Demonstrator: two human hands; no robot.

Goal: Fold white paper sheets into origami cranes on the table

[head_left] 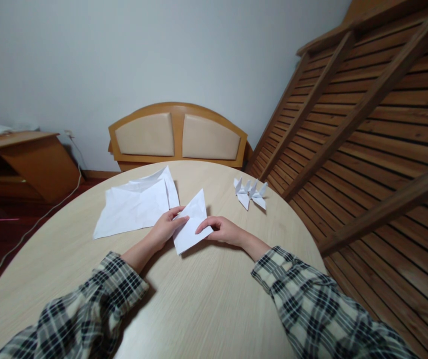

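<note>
A folded piece of white paper (193, 224) is held between both hands just over the middle of the table. Its outline comes to a point at the top. My left hand (167, 227) grips the left edge, thumb on the upper face and fingers behind. On the right side, my right hand (223, 230) pinches the paper near its lower right corner, with some fingers hidden underneath. Behind my left hand lie several loose white sheets (135, 207), overlapping and creased. Folded white paper cranes (250, 192) stand close together at the table's far right.
The round pale wooden table (214, 309) fills the lower view. A headboard (178, 134) with two beige panels stands behind it. Wooden slats (378, 144) lean along the right. At the left are a brown desk (30, 159) and a white cable (42, 217).
</note>
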